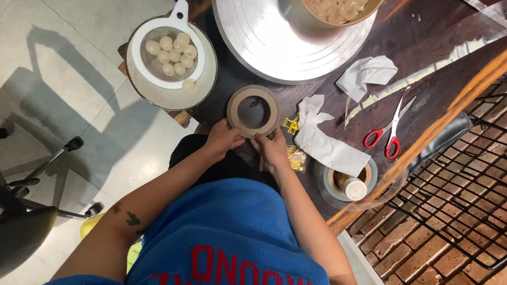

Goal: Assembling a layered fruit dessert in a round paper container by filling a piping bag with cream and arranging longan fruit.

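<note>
Brown tape roll (253,111), left hand (222,138) and right hand (271,148) curled, pinching its near rim

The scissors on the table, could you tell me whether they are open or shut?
Open. The red-handled scissors lie flat on the table, their blades spread apart in a narrow V and the two handle loops separated.

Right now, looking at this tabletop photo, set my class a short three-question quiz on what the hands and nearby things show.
1. True or false: both hands touch the tape roll.
2. What colour are the scissors' handles: A blue, B red, C green?
3. What lies in the white strainer?

Key: 1 true: the left hand and right hand each grip the roll's near edge. 2 B. 3 Pale round balls.
</note>
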